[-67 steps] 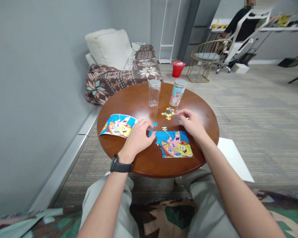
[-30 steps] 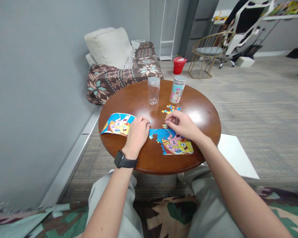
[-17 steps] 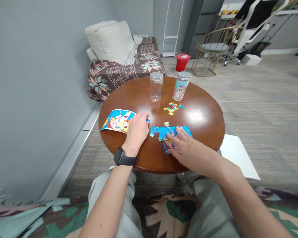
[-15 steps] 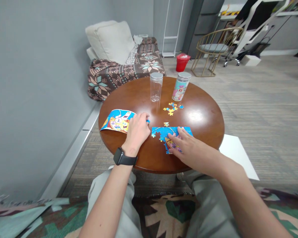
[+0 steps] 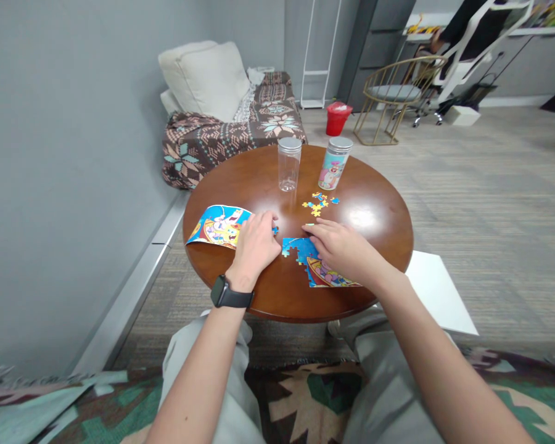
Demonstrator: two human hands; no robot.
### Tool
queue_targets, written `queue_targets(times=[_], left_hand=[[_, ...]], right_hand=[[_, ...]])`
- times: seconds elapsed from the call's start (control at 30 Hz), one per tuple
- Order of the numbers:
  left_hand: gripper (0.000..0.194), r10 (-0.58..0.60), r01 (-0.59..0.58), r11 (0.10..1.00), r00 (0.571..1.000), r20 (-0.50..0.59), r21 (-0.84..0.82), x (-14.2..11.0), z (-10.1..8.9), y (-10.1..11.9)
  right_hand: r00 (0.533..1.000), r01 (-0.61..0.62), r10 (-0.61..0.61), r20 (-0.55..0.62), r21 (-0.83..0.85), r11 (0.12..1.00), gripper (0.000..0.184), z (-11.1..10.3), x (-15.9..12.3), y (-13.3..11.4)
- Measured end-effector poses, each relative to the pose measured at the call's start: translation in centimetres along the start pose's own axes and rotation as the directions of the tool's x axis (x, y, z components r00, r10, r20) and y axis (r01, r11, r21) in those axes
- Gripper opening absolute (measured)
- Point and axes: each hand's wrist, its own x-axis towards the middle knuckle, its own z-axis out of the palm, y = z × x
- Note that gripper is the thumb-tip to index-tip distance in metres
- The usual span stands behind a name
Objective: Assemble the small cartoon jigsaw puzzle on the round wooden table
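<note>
On the round brown table (image 5: 240,172) lies a partly assembled jigsaw puzzle (image 5: 333,275), with blue sky and a boat. My right hand (image 5: 340,243) reaches over its upper part, fingertips closed on a small puzzle piece (image 5: 309,224) just above the puzzle, mostly covered. To the left, my left hand (image 5: 259,237) rests on the table with curled fingers, a blue puzzle piece (image 5: 275,230) showing at its fingertips. Beside that hand is a curled picture sheet (image 5: 217,223) of cartoon figures in a boat. Farther back, several loose puzzle pieces (image 5: 317,205) lie in a small cluster.
A clear jar (image 5: 288,166) and a printed jar (image 5: 335,164), both with silver lids, stand at the table's back. Beyond are a covered sofa (image 5: 240,132), a red bin (image 5: 337,118) and a gold wire chair (image 5: 393,92). A person's arm shows at far right.
My right hand has moved from the puzzle's surface up and left to the lone piece above it, uncovering the lower right part of the puzzle. My left hand has stayed put.
</note>
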Motion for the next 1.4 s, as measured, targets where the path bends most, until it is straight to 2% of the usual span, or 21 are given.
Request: queue_targets(times=[0.2, 0.33, 0.43, 0.53, 0.67, 0.9, 1.0, 1.07, 1.17, 1.27, 1.33, 1.4], left_hand=[[0.022, -0.017, 0.017, 0.999, 1.000, 0.007, -0.031, 0.0, 0.1, 0.0], [0.027, -0.026, 0.027, 0.999, 0.999, 0.029, -0.034, 0.0, 0.1, 0.0], [0.031, -0.040, 0.041, 0.999, 0.998, 0.045, -0.019, -0.1, 0.1, 0.1], [0.030, -0.031, 0.031, 1.000, 0.999, 0.042, -0.002, -0.1, 0.1, 0.1], [0.029, -0.014, 0.013, 1.000, 0.999, 0.044, 0.022, -0.2, 0.2, 0.0], [0.013, -0.026, 0.026, 1.000, 0.999, 0.026, -0.004, -0.1, 0.4, -0.3], [0.011, 0.026, -0.026, 1.000, 0.999, 0.019, 0.007, 0.0, 0.3, -0.4], [0.012, 0.107, -0.106, 0.993, 0.994, -0.005, 0.060, -0.1, 0.1, -0.3], [0.014, 0.308, -0.288, 0.929, 0.950, -0.054, 0.231, -0.3, -0.4, 0.3], [0.014, 0.528, -0.478, 0.796, 0.848, -0.040, 0.371, -0.5, -0.9, 1.4], [0.016, 0.616, -0.554, 0.723, 0.788, -0.021, 0.412, -0.6, -1.2, 2.2], [0.019, 0.650, -0.584, 0.681, 0.760, 0.005, 0.442, -0.6, -1.4, 2.8]], right_hand=[[0.990, -0.010, 0.027, -0.136, 0.122, 0.992, 0.034, 0.2, 0.8, 0.5], [0.977, 0.007, 0.043, -0.209, 0.232, 0.973, 0.030, 0.4, 1.3, 0.5], [0.970, 0.024, 0.037, -0.239, 0.248, 0.968, 0.028, 0.8, 1.4, 0.5], [0.967, 0.021, 0.039, -0.251, 0.230, 0.973, 0.027, 1.0, 1.3, 0.4], [0.978, 0.062, -0.012, -0.207, 0.240, 0.969, 0.027, 1.3, 1.3, 0.0], [0.969, 0.155, -0.097, -0.228, 0.253, 0.955, 0.025, 2.1, 1.4, -0.2], [0.961, 0.150, -0.081, -0.266, 0.251, 0.956, 0.024, 2.1, 1.4, -0.2], [0.958, 0.142, -0.070, -0.279, 0.249, 0.958, 0.024, 2.1, 1.5, -0.3], [0.958, 0.131, -0.062, -0.280, 0.234, 0.963, 0.025, 2.2, 1.5, -0.3], [0.955, 0.124, -0.059, -0.291, 0.212, 0.969, 0.025, 2.3, 1.6, -0.3], [0.948, 0.132, -0.063, -0.312, 0.207, 0.969, 0.025, 2.4, 1.5, -0.4], [0.940, 0.152, -0.073, -0.335, 0.216, 0.964, 0.027, 2.5, 1.5, -0.4]])
